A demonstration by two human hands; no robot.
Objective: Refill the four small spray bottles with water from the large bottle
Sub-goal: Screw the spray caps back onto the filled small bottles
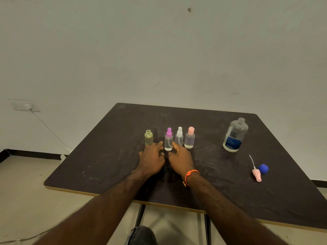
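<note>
Four small bottles stand in a row on the dark table (pixel 109 156): a yellowish bottle (pixel 148 138) with no top, a bottle with a purple spray head (pixel 168 139), one with a white spray head (pixel 179 137), and one with a pink cap (pixel 189 138). The large clear bottle (pixel 235 135) with a blue label stands uncapped at the right. My left hand (pixel 152 159) lies just in front of the yellowish bottle, fingers relaxed. My right hand (pixel 180 159) lies in front of the purple and white bottles, its fingers loosely spread, holding nothing.
A pink spray head with its tube (pixel 256 172) and a blue cap (pixel 263 169) lie on the table, right of my hands. A wall socket with a white cable (pixel 26 106) is at the left. The table's front edge runs near my forearms.
</note>
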